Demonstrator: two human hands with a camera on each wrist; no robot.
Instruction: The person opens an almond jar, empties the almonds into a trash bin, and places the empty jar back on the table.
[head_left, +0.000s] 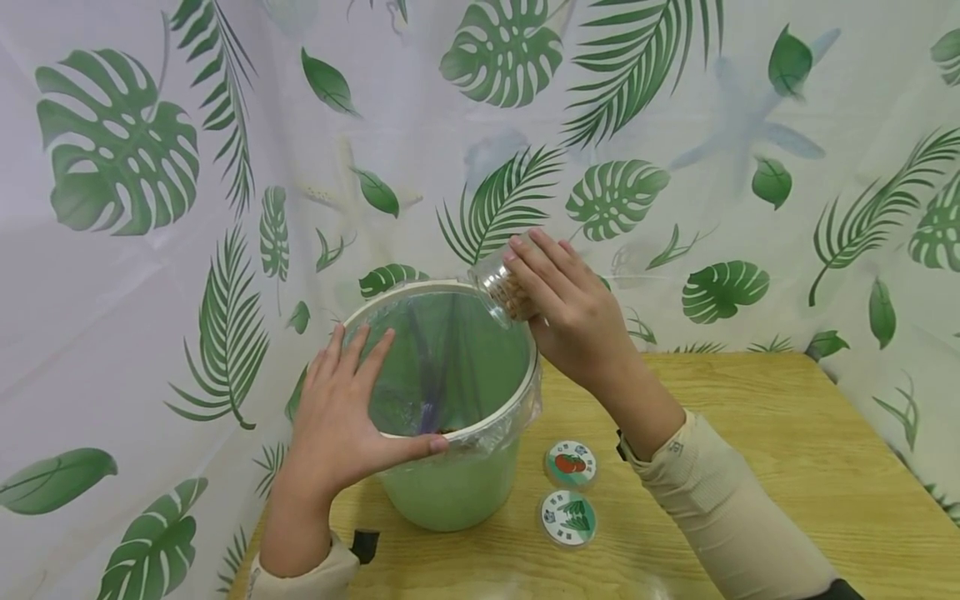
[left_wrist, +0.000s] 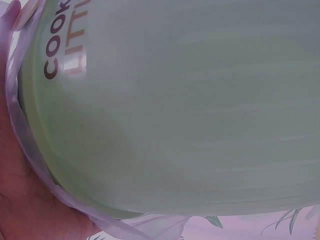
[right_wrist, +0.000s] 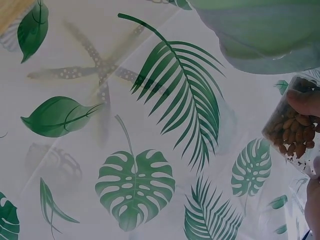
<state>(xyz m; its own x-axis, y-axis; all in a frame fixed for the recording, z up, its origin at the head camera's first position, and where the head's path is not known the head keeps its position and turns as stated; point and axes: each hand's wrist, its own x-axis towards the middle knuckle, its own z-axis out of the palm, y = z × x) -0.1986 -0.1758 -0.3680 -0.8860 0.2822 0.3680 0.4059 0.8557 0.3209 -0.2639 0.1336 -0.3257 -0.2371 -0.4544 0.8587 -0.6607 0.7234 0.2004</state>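
Observation:
My right hand (head_left: 577, 321) grips a clear jar (head_left: 491, 279) tilted over the right side of a green trash bin (head_left: 453, 487). Brown almond-like nuts (right_wrist: 295, 132) fill part of the jar in the right wrist view. My left hand (head_left: 341, 417) rests at the bin's left rim, fingers straight and spread, thumb along the front edge. A clear plastic liner (head_left: 517, 408) with purplish streaks lines the bin and folds over its white rim. Low inside the bin, a bit of brown shows just behind the front rim. Lettering marks the bin wall (left_wrist: 175, 115) in the left wrist view.
Two round lids lie on the wooden table (head_left: 750, 467) right of the bin: one with a tomato picture (head_left: 572, 463), one with a green vegetable picture (head_left: 568, 517). A leaf-printed curtain (head_left: 420, 75) hangs behind and along the left.

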